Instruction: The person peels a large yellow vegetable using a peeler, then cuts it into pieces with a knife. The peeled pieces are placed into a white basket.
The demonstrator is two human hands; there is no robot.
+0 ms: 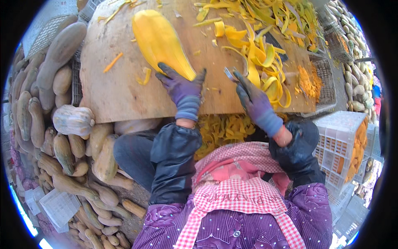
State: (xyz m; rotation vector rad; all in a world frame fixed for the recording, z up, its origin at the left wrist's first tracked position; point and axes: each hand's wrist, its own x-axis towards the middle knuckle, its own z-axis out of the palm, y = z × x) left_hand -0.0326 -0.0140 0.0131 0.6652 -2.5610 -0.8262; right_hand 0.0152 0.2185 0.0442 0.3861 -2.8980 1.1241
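Observation:
A peeled, bright yellow-orange squash (159, 39) lies lengthwise on the wooden board (120, 93), its near end toward me. My left hand (180, 85), in a purple glove with dark fingertips, clasps that near end, thumb on the right side and fingers on the left. Right of it, my right hand (255, 97), gloved alike, holds a small metal-headed peeler (229, 74) above the board, apart from the squash. Most of its handle is hidden by the fingers. Long curled peels (271, 83) lie beside my right hand.
More peels (286, 18) heap at the far right, near orange scraps (309, 83). Unpeeled squashes (62, 54) pile up along the left. A white plastic crate (338, 143) with orange pieces stands at the right. Peelings (224, 133) also lie below the board's near edge.

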